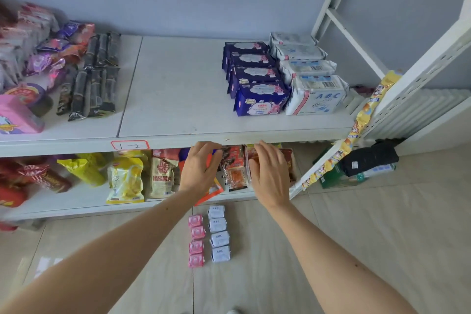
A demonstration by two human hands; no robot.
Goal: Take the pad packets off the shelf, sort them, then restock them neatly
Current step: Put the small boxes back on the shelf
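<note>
Just below the upper shelf (178, 120) edge, both hands are held open: left hand (200, 168), right hand (270, 173); navy pad packets (257, 79) and white ABC pad packets (309, 76) are lined up far right.

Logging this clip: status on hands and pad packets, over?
Left hand and right hand open, no grip, at lower-shelf snacks. Navy packets, white packets shelved; pink and pale-blue rows on floor.

Pad packets (257, 76) on upper shelf (178, 89), right side; small packets (209, 234) on floor (356, 237) below.
</note>
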